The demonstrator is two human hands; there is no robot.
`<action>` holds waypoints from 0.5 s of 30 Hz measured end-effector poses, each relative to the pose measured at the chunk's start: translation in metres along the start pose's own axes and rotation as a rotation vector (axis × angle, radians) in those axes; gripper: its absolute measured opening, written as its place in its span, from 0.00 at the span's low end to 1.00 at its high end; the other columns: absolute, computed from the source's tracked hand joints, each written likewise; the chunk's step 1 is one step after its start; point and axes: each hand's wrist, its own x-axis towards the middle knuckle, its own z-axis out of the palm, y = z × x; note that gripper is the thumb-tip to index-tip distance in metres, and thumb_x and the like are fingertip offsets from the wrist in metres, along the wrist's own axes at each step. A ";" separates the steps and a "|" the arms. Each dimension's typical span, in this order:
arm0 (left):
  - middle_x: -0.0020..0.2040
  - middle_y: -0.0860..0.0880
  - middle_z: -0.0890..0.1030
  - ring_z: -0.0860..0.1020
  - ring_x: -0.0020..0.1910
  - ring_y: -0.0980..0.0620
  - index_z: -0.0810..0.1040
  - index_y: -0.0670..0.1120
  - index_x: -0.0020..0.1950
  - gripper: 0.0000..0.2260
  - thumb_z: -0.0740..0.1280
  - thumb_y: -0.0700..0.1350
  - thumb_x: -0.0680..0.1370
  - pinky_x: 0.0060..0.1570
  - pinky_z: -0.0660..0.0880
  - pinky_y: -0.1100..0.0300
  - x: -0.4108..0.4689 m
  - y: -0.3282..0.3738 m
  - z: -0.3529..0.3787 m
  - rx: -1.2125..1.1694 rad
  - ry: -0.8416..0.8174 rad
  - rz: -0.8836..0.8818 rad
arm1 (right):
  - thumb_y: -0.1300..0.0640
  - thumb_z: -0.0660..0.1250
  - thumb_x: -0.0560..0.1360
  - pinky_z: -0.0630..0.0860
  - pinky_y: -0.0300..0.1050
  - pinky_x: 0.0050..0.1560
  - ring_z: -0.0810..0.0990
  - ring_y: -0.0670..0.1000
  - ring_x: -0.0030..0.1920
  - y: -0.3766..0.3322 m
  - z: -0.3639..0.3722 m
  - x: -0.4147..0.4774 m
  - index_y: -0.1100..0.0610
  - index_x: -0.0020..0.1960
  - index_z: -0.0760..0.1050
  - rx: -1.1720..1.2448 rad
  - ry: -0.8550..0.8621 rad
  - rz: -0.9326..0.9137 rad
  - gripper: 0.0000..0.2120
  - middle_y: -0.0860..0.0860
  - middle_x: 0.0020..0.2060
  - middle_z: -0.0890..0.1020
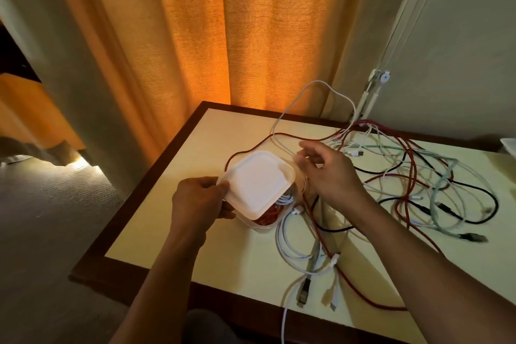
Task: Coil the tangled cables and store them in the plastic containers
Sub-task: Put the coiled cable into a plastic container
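Observation:
A square white lid (258,181) lies askew over a clear plastic container (258,225) on the table, with coiled red and white cable (269,213) showing through the open near corner. My left hand (199,200) pinches the lid's left corner. My right hand (331,173) hovers at the lid's right side, its thumb and fingertips pinching a thin white cable (282,120) that loops up toward the curtain. To the right spreads a tangle of red, black, white and pale green cables (413,176).
The cream table (167,232) has a dark wooden rim, with its left and near edges close by. Orange curtains (223,36) hang behind it. Loose white cables and plugs (303,292) trail over the near edge. A white object (509,145) sits at the far right.

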 end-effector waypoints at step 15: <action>0.63 0.46 0.81 0.85 0.47 0.47 0.75 0.49 0.72 0.22 0.71 0.54 0.80 0.40 0.84 0.53 -0.006 -0.003 0.018 0.494 -0.098 0.051 | 0.55 0.76 0.74 0.75 0.46 0.60 0.80 0.54 0.60 0.002 0.006 -0.002 0.57 0.65 0.80 -0.362 -0.218 0.003 0.20 0.55 0.63 0.82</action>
